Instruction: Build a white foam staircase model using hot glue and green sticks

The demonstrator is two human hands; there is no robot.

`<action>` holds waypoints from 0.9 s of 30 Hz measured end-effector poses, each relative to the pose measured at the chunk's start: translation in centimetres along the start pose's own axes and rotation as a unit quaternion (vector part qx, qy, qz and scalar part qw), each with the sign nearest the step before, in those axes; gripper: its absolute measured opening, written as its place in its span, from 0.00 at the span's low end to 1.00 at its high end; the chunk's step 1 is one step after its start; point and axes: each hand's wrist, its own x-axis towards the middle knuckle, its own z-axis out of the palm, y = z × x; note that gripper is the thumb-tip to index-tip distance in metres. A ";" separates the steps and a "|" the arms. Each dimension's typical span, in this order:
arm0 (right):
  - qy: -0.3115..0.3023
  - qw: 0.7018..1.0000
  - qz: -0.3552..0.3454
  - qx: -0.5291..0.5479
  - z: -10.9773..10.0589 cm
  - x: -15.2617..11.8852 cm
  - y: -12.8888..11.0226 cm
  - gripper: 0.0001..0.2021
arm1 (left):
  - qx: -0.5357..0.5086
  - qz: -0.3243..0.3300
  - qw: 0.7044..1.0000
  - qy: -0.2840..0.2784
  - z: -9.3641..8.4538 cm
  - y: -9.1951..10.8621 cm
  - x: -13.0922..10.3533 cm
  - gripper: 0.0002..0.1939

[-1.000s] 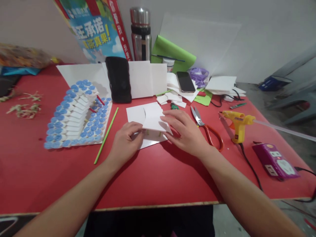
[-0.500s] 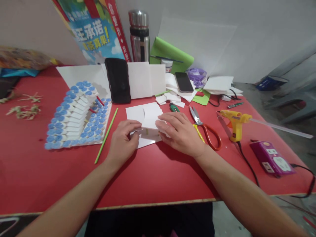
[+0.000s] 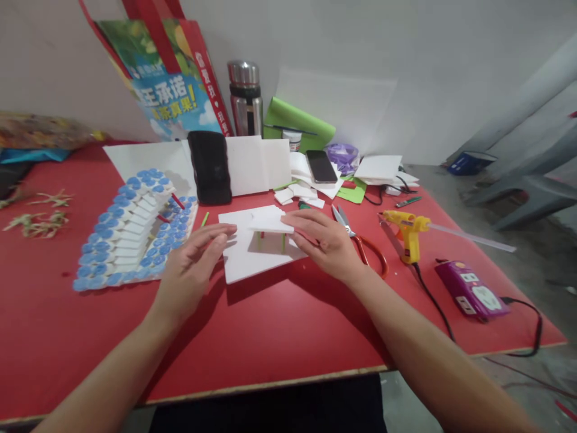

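Note:
A small white board (image 3: pixel 270 223) stands as a raised top on thin green and red legs (image 3: pixel 283 242). Beneath it lies a larger white base board (image 3: pixel 246 264), flat on the table. My right hand (image 3: pixel 327 243) has its fingers at the top's right edge, seemingly one above and another lower beside the leg. To the left, my left hand (image 3: pixel 192 264) is held apart from the raised top, its fingers stretched toward it over the base's left edge and nothing in them. A green stick (image 3: pixel 205 219) shows partly behind my left hand.
Left stands a model staircase (image 3: pixel 130 231) with blue-topped pieces. Red-handled scissors (image 3: pixel 372 252), a yellow glue gun (image 3: pixel 408 231) and a purple power strip (image 3: pixel 471 290) lie right. Behind are a black phone-like object (image 3: pixel 210 167), a phone (image 3: pixel 321 166), white scraps (image 3: pixel 300 193) and a steel flask (image 3: pixel 246 99).
My left hand has let go of the small white board and drawn back left, its fingers opening. My right hand stays at the board's right side. The camera view has tilted up.

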 end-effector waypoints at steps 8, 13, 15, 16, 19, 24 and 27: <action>0.039 0.987 0.140 0.072 -2.4 2.0 -1.4 0.14 | 0.039 0.176 0.983 -0.023 -0.8 2.4 -0.3 0.15; 0.041 0.982 0.165 0.086 -2.5 2.1 -1.3 0.14 | 0.036 0.207 0.978 -0.005 -0.7 2.8 0.0 0.13; 0.042 0.981 0.167 0.089 -2.4 2.1 -1.3 0.14 | 0.040 0.204 0.978 0.016 -0.6 2.9 0.2 0.12; 0.041 0.981 0.167 0.089 -2.3 2.1 -1.3 0.15 | 0.043 0.203 0.978 0.026 -0.5 3.0 0.3 0.11; 0.038 0.980 0.176 0.087 -2.2 2.2 -1.2 0.16 | 0.046 0.202 0.977 0.046 -0.3 3.4 0.7 0.10; 0.047 0.977 0.186 0.093 -1.9 2.2 -1.0 0.16 | 0.035 0.210 0.975 0.063 -0.1 4.0 1.2 0.09; 0.053 0.977 0.181 0.098 -1.8 2.3 -1.0 0.15 | 0.036 0.213 0.974 0.064 0.0 4.1 1.3 0.09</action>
